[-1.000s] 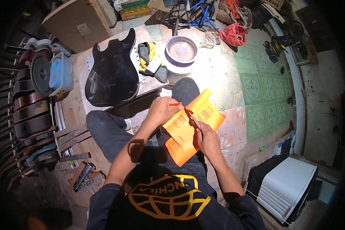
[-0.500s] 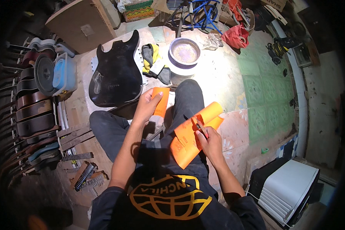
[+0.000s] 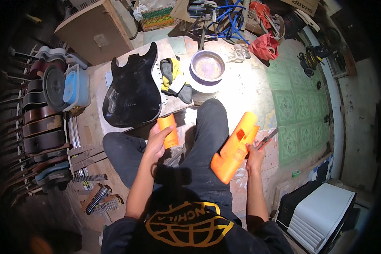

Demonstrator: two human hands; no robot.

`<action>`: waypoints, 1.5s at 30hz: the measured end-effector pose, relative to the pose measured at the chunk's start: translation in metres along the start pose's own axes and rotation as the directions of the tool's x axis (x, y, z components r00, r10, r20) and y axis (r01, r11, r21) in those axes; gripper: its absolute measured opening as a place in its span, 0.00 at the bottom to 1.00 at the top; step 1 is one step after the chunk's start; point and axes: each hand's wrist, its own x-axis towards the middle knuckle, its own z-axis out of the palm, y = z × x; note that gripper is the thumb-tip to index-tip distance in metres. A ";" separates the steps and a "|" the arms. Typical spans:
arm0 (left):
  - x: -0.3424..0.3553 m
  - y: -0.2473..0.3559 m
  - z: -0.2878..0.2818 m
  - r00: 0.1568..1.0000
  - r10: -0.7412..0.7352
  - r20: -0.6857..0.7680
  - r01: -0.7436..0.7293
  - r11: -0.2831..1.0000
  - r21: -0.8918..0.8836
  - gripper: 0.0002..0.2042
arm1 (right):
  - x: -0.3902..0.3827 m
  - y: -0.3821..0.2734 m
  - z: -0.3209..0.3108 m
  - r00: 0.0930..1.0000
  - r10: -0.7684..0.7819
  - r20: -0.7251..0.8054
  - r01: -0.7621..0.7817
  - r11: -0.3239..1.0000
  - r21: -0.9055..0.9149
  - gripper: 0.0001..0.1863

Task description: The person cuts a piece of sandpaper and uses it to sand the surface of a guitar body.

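Observation:
My left hand [image 3: 157, 142] holds a small cut piece of orange sheet [image 3: 168, 130] above my left knee, close to the edge of a black guitar body [image 3: 134, 89]. Out over my right side, my right hand [image 3: 255, 155] grips the large curled orange sheet [image 3: 235, 148] together with a pair of scissors [image 3: 266, 139], whose blades point away to the right. Both arms come from the lower edge, and I sit on the floor in black trousers.
A metal bowl [image 3: 207, 67] and a yellow-grey glove [image 3: 173, 78] lie beyond my knees. Guitar bodies [image 3: 40, 122] stack along the left, with a blue tub [image 3: 77, 86]. A white slatted box [image 3: 321, 213] sits lower right, and a red bag [image 3: 263, 46] and blue frame [image 3: 224, 17] farther off.
The orange sheet, cut in front of me a second ago, is now in two pieces. My left hand carried the small piece left; my right hand swung the large piece and scissors right.

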 end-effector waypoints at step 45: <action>-0.025 0.017 -0.063 0.925 0.250 -0.286 -0.250 0.968 0.038 0.24 | 0.114 -0.029 0.327 0.279 -0.226 0.933 0.932 0.298 -0.207 0.31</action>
